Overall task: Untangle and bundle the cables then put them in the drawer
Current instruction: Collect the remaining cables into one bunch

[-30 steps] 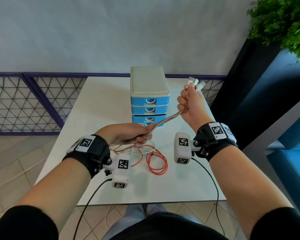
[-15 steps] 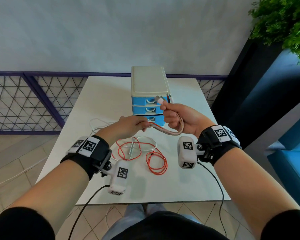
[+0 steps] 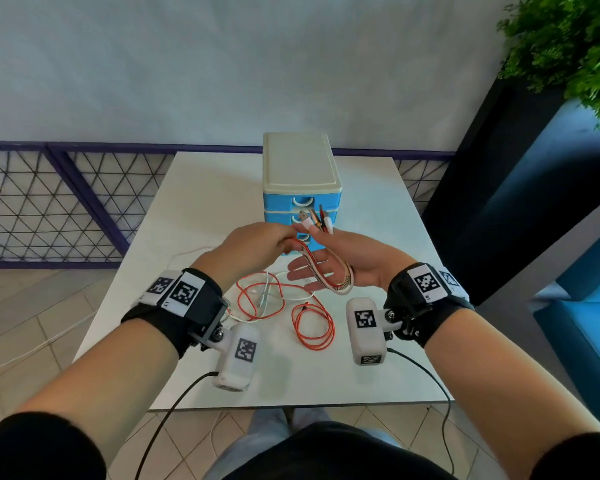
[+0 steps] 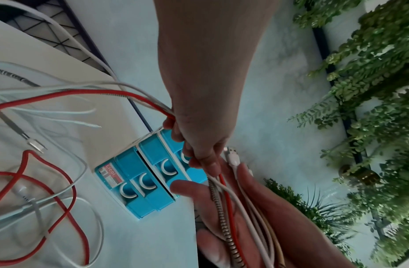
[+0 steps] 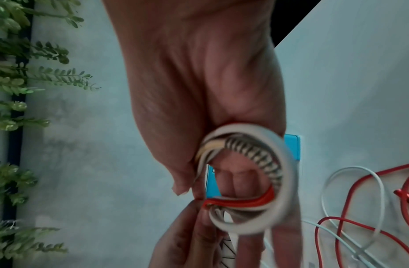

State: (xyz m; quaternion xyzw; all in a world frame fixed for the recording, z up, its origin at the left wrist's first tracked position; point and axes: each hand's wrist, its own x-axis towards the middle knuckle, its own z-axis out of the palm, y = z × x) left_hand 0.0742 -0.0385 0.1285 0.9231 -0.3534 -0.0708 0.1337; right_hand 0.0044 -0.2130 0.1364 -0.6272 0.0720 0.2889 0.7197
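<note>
1. Cable bundle (image 3: 329, 271): red, white and spiral-wrapped leads folded into a loop, held above the table (image 3: 194, 209) in front of the drawer unit (image 3: 300, 188); plug ends fanned upward.
2. Right hand (image 3: 343, 261): palm up, fingers extended, thumb apparently pressing the loop against the palm, though that view was blurred.
3. Left hand (image 3: 253, 247): fingertips pinching the strands near the plugs.
4. Loose cables (image 3: 284, 306): red and white, lying tangled on the table.
5. Drawers: all closed.
</note>
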